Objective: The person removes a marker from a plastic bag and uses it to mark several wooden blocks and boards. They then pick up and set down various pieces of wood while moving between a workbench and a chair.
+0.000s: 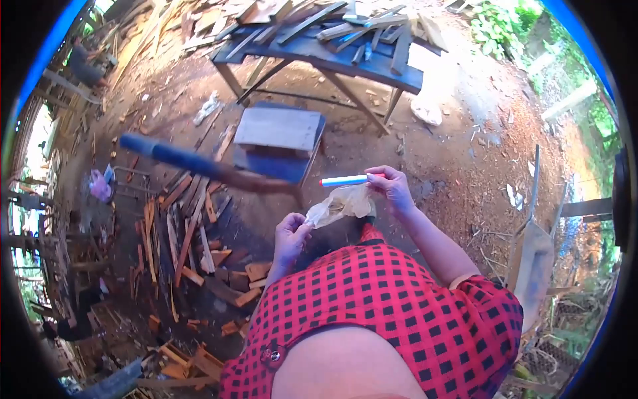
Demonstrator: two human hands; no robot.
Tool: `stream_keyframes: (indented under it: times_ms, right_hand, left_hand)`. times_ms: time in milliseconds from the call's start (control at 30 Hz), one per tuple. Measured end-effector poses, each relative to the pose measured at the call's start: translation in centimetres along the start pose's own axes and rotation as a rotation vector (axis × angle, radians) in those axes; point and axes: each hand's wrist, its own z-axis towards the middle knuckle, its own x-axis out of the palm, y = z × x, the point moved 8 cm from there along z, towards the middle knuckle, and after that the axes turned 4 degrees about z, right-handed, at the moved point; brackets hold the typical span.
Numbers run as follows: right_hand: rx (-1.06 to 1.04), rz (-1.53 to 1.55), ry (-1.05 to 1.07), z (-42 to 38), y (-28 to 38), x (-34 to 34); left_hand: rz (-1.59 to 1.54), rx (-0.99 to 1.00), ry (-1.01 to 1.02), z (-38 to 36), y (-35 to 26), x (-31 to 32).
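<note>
My right hand (397,191) is closed between thumb and fingers on one end of a slim white-and-blue tube (344,180). Its long axis runs almost straight across in front of me, the red end pointing left, out over the crumpled, see-through plastic bag (343,202). My left hand (290,239) is pinched on the bag's left end, lower and closer to my body. The bag slants up from there to just beneath my right hand; whether those fingers grip it too, I cannot tell. So the tube's held end is with my right hand, while its free red end lies up and slightly right of my left fingertips, apart from them. Both things are held up over the dirt ground (435,163), well short of the near edge of the desk (407,78), which bears wooden strips (312,22)
</note>
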Motion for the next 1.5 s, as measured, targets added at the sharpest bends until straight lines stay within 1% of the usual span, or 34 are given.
stream_keyframes:
  times_ms: [33,67,133,167,200,267,300,333,367,433,467,533,567,633,667,700,733,800,867,900,1000,1033,1067,1133,1167,1200,1267,1300,1433,1500]
  right_hand:
    - [0.03,0.096,-0.003,0.6,1.2,-1.6]
    - [0.015,0.098,-0.002,1.5,2.8,-3.0]
    - [0.036,0.305,-0.023,3.0,5.0,-5.7]
    - [0.05,0.341,-0.065,3.7,6.1,-7.2]
    - [0.04,0.348,-0.069,4.4,7.7,-8.2]
    - [0.002,0.458,-0.078,5.9,10.8,-10.0]
    - [-0.007,0.455,-0.077,6.9,11.9,-11.0]
    - [-0.043,0.502,-0.039,7.8,13.1,-11.7]
    - [-0.079,0.548,0.0,8.8,14.2,-12.2]
    - [-0.113,0.546,0.003,10.7,16.5,-13.0]
    - [-0.144,0.549,0.004,11.6,17.7,-13.4]
    - [-0.168,0.553,0.026,13.8,19.3,-14.0]
    - [-0.209,0.566,0.011,15.8,21.1,-14.0]
    - [-0.257,0.576,-0.056,17.6,23.0,-14.0]
    - [-0.261,0.567,-0.051,18.7,23.5,-14.2]
    - [-0.309,0.555,-0.03,19.8,24.3,-14.5]
    - [-0.356,0.54,-0.012,20.7,25.2,-14.8]
    - [-0.38,0.523,-0.059,22.5,26.8,-15.2]
    - [-0.368,0.554,-0.067,24.4,28.3,-14.9]
    - [-0.368,0.526,-0.09,25.7,28.7,-15.1]
    - [-0.379,0.539,-0.08,29.2,30.1,-14.9]
    - [-0.373,0.552,-0.087,30.0,30.9,-14.7]
    - [-0.371,0.551,-0.1,30.3,31.6,-14.5]
    - [-0.432,0.506,-0.258,30.4,33.2,-15.7]
    - [-0.459,0.495,-0.225,30.9,33.4,-16.8]
    - [-0.458,0.497,-0.233,31.3,33.3,-18.3]
    - [-0.496,0.535,-0.299,31.9,33.2,-21.7]
    - [-0.495,0.542,-0.329,32.3,33.2,-23.0]
    - [-0.45,0.589,-0.276,35.6,33.9,-26.1]
    - [-0.395,0.585,-0.246,38.0,34.1,-26.6]
  left_hand:
    - [0.009,0.025,0.055,1.6,-1.1,2.1]
    - [0.017,0.055,0.107,3.4,-2.4,4.3]
    - [0.057,0.1,0.126,6.6,-5.3,8.1]
    - [0.09,0.135,0.143,7.8,-6.7,10.0]
    - [0.097,0.142,0.152,9.1,-7.9,11.9]
    - [0.104,0.186,0.193,11.6,-10.6,15.8]
    - [0.077,0.223,0.218,12.7,-12.0,17.6]
    - [0.075,0.231,0.22,14.1,-12.8,19.2]
    - [0.106,0.282,0.245,15.3,-13.8,21.0]
    - [0.183,0.358,0.312,18.0,-15.4,24.4]
    - [0.178,0.363,0.306,19.0,-15.9,26.0]
    - [0.201,0.507,0.302,19.7,-18.9,29.9]
    - [0.191,0.514,0.285,22.0,-19.9,31.5]
    - [0.407,0.679,0.266,24.1,-21.5,34.8]
    - [0.399,0.685,0.262,25.4,-22.1,35.9]
    - [0.374,0.678,0.281,26.6,-22.6,36.9]
    - [0.348,0.67,0.303,27.8,-23.0,37.8]
    - [0.329,0.683,0.322,30.5,-23.4,39.1]
    - [0.301,0.78,0.395,32.7,-24.6,40.5]
    - [0.265,0.837,0.374,33.6,-25.8,40.8]
    - [0.201,0.806,0.382,38.0,-28.1,40.8]
    - [0.16,0.82,0.344,39.2,-29.4,40.5]
    - [0.158,0.811,0.353,40.7,-30.5,40.6]
    - [0.186,0.778,0.418,43.3,-32.2,41.2]
    - [0.254,0.727,0.432,44.7,-32.6,41.5]
    - [0.254,0.722,0.439,45.9,-33.0,41.8]
    - [0.292,0.751,0.367,48.5,-34.0,41.7]
    - [0.359,0.749,0.335,49.8,-34.2,41.8]
    - [0.406,0.749,0.273,54.0,-34.1,42.6]
    - [0.473,0.846,0.231,55.5,-33.9,43.6]
